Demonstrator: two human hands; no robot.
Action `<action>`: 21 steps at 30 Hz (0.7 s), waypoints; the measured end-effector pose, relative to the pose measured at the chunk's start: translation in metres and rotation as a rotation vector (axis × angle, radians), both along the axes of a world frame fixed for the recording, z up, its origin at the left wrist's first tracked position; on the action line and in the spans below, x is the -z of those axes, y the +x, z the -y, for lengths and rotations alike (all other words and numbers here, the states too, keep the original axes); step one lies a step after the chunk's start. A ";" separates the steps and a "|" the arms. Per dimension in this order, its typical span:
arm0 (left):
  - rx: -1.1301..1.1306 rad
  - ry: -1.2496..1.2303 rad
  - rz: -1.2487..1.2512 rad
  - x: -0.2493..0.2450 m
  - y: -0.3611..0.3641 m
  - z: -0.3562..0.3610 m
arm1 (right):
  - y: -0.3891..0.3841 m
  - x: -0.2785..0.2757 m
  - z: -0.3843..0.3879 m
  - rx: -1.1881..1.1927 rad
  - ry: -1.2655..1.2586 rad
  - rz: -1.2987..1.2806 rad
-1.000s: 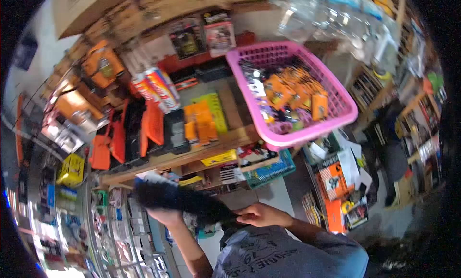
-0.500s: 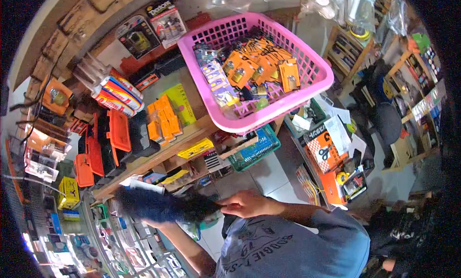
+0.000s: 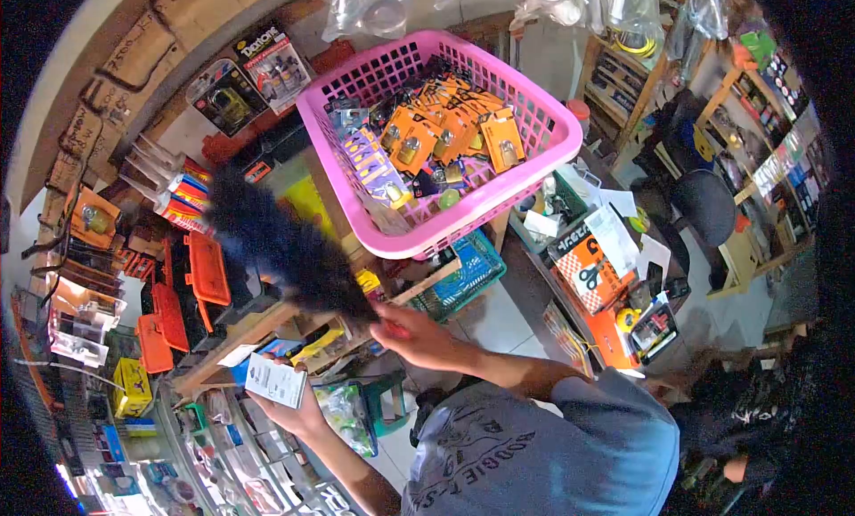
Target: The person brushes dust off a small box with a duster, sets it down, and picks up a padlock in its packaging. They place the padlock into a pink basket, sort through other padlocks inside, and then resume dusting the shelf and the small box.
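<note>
My right hand is closed round the handle of a dark, fluffy duster, blurred by motion. A bit of red shows at its grip. The duster's head is raised over the shelf edge, hiding part of the yellow sheet and the orange boxes behind it. Lower down, my left hand holds a small white package with printed text, its face turned up. The package is apart from the duster.
A pink basket of carded padlocks stands on the wooden shelf. Left of it are sealant tubes and orange cases. A display rack is at lower left; an orange scissors box lies at right.
The duster has swung up and away from my left hand, uncovering the white package. My right hand has moved up and left. The view has shifted slightly.
</note>
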State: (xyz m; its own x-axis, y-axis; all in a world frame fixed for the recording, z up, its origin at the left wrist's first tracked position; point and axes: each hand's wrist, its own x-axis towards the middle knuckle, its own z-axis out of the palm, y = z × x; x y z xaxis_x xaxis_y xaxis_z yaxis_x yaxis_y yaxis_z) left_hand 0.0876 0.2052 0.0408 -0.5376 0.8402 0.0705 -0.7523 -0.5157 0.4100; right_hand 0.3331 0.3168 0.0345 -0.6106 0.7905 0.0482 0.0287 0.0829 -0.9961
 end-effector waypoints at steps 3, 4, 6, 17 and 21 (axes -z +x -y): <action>0.048 0.022 0.005 0.004 0.000 0.004 | -0.031 -0.001 -0.038 0.214 0.255 -0.283; 0.048 0.020 0.013 0.005 0.000 0.006 | -0.029 -0.012 -0.047 0.213 0.319 -0.198; 0.039 -0.018 0.037 0.005 -0.001 0.012 | -0.021 -0.021 -0.054 0.173 0.354 0.012; -0.197 -0.264 0.003 -0.015 -0.011 0.031 | -0.004 -0.067 -0.006 0.283 0.758 0.296; -0.286 -0.433 -0.153 -0.024 -0.006 0.023 | -0.030 -0.085 0.030 -0.223 0.745 0.132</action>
State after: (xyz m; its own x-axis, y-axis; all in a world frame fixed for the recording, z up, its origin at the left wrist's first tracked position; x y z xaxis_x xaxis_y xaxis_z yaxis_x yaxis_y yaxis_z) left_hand 0.0819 0.1826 0.0651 -0.7597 0.6317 -0.1541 -0.5217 -0.4508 0.7243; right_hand 0.3030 0.2872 0.1191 -0.7885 0.4365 0.4333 0.0466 0.7448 -0.6656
